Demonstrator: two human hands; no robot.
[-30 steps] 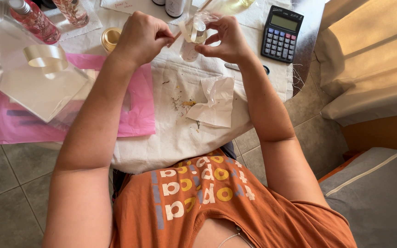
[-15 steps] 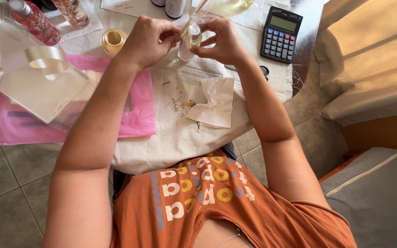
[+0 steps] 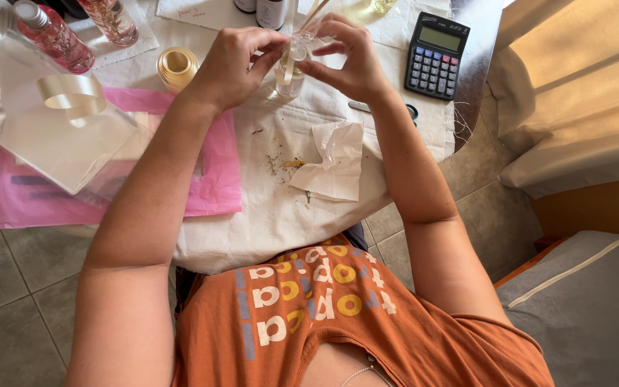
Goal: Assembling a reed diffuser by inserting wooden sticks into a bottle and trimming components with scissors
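- Small clear glass bottle (image 3: 289, 75), reed sticks (image 3: 314, 12) in neck, stood on white cloth (image 3: 266, 208).
- L hand (image 3: 232, 66) & R hand (image 3: 349, 64): fingertips pinched cream ribbon (image 3: 289, 66) at bottle neck.

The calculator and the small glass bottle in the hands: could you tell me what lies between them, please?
In the head view, only the right hand lies between the small glass bottle and the calculator, above bare white cloth.

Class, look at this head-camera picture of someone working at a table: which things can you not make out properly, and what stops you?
- Small clear glass bottle, head view: neck hidden by the left hand and right hand.
- Cream ribbon at the bottle: whether it is knotted is too small to tell.
- Two dark bottles: cut off by the top edge.
- Scissors: mostly hidden under the right forearm.
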